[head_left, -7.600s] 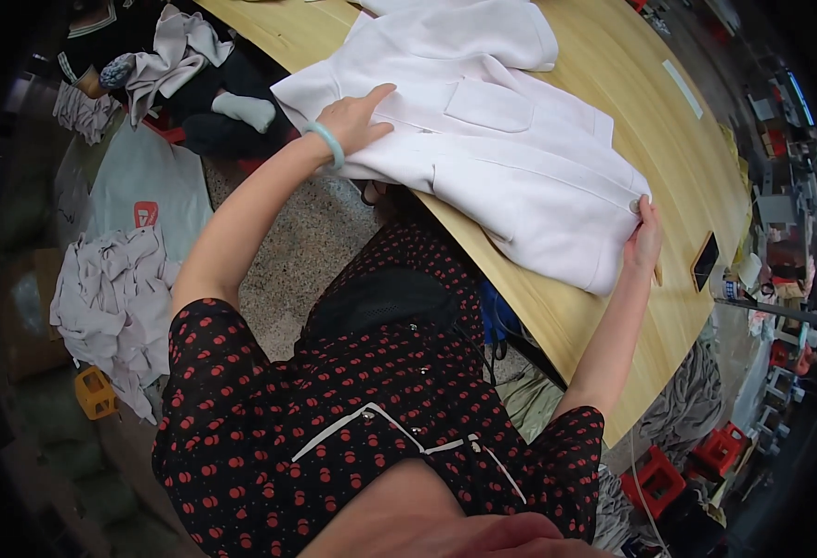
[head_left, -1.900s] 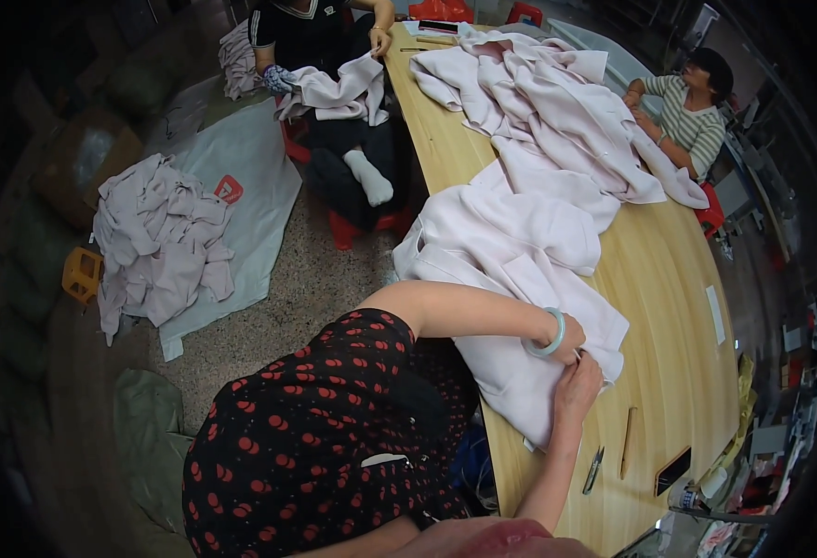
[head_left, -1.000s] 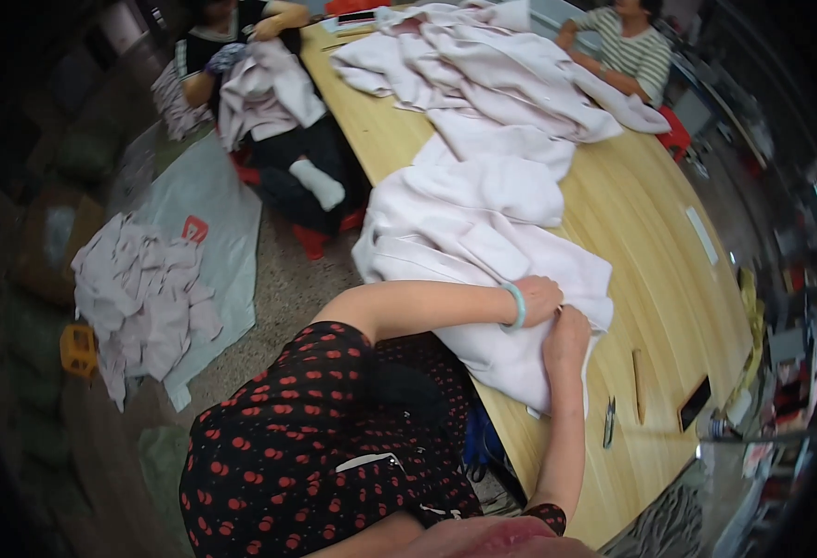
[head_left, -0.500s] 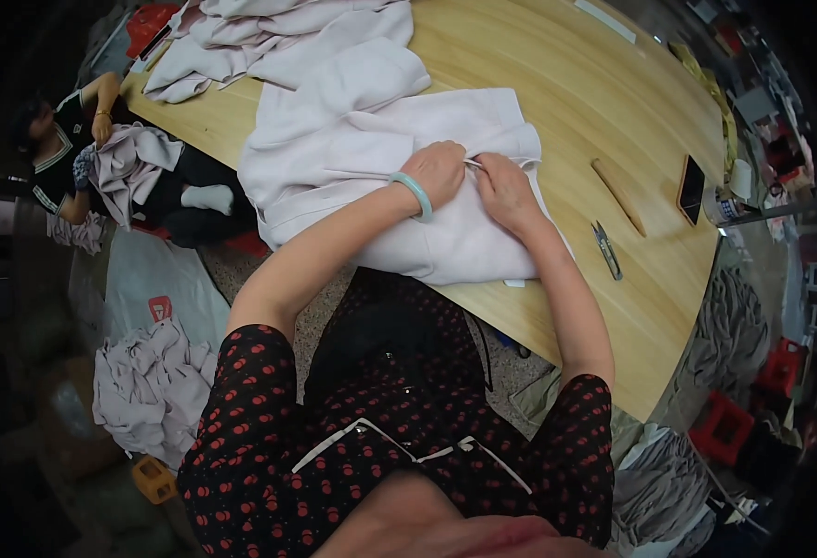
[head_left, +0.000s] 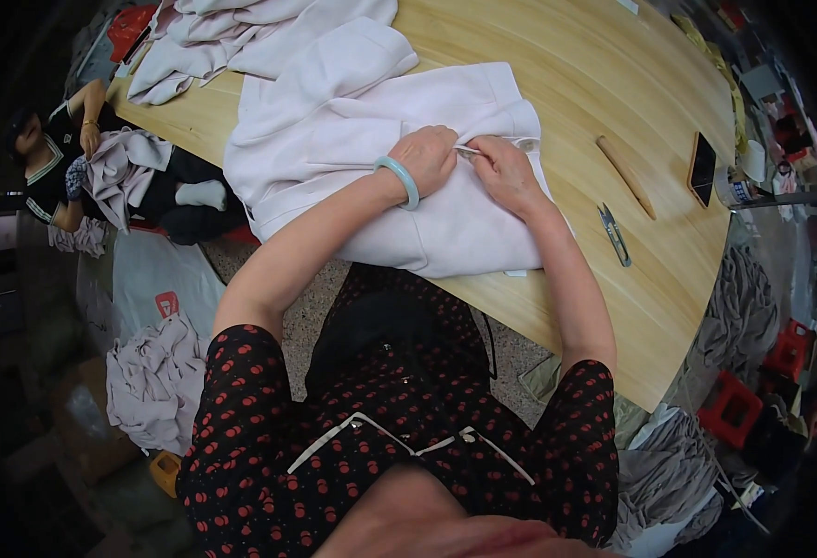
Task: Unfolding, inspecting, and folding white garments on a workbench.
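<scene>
A pale pink garment (head_left: 325, 139) lies spread over the near part of the wooden table (head_left: 655, 307), its lower edge hanging at the front. My left hand (head_left: 426, 156), with a pale green bangle (head_left: 403, 182) on its wrist, is closed on the cloth near the garment's right end. Close beside it, my right hand (head_left: 509, 177) pinches the same cloth. A small raised fold or edge shows between my fingertips. Just right of my right hand, a round button (head_left: 526, 145) shows at the garment's edge.
Right of the garment lie a tapered wooden stick (head_left: 626, 177), thread snips (head_left: 615, 234) and a phone (head_left: 702, 168). More pink cloth (head_left: 232, 42) is heaped at the far left. Beyond the table's left edge sits a co-worker (head_left: 64, 153) handling cloth. Red stools (head_left: 730, 409) stand at right.
The view has shifted slightly. My hands still hold the cloth close together, and the button beside my right hand now shows.
</scene>
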Demonstrator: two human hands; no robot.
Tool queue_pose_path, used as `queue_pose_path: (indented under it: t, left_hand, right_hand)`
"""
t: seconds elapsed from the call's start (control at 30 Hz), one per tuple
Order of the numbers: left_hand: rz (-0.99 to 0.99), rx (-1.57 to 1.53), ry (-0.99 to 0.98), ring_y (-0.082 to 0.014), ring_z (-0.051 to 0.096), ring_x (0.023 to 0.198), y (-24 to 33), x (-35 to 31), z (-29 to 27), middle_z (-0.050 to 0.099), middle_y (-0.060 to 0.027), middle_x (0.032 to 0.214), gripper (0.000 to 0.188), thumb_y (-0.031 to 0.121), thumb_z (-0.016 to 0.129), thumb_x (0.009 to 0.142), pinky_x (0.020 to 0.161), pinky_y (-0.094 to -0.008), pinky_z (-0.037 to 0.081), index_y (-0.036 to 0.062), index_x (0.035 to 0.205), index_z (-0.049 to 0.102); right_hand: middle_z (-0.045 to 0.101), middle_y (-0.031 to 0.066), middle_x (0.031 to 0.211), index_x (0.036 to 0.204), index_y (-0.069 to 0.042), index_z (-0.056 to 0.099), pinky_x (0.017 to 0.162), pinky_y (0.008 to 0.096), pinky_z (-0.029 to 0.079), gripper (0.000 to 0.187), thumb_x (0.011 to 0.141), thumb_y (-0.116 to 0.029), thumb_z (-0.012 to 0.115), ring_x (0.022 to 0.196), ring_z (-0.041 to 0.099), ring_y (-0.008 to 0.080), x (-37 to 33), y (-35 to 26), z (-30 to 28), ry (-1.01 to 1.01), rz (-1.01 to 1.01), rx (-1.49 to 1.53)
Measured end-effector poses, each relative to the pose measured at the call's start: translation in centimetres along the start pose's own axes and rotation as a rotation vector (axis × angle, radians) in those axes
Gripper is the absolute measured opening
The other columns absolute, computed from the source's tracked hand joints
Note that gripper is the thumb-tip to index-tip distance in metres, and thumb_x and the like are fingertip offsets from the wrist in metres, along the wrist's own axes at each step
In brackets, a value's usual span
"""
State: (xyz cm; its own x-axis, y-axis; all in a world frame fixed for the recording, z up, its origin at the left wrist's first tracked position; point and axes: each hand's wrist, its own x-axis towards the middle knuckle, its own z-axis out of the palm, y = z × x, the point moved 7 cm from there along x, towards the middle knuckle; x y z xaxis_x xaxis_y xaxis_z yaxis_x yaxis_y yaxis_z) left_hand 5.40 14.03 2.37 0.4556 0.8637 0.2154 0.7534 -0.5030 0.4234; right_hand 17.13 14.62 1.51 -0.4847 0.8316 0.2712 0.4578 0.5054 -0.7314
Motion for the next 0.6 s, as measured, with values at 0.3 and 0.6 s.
queue_pose_path:
  t: [0.3,0.6]
  left_hand:
    - [-0.143,-0.287,-0.23,-0.0381,0.058,0.087,-2.2,1.3,0.0,0.06,-0.0226,0.088,0.024,0.021,0.051,0.084,0.077,-0.0436,0.045,-0.001,0.088,0.058]
    - [-0.13,-0.124,-0.379,-0.0369,0.059,0.089,-1.5,1.2,-0.7,0.062,-0.0238,0.092,0.028,0.026,0.057,0.08,0.079,-0.0427,0.045,-0.0003,0.087,0.06]
  right_hand:
    - [0.057,0.0074,0.076,0.093,0.0,0.059,0.067,0.0287,0.042,0.017,0.087,-0.014,0.053,0.07,0.052,0.0156,0.4,0.5,-0.6,-0.163,0.145,0.187]
    - [0.057,0.0046,0.069,0.089,-0.002,0.062,0.062,0.0269,0.041,0.019,0.086,-0.02,0.058,0.066,0.049,0.0099,1.4,0.4,-0.8,-0.205,0.254,0.097]
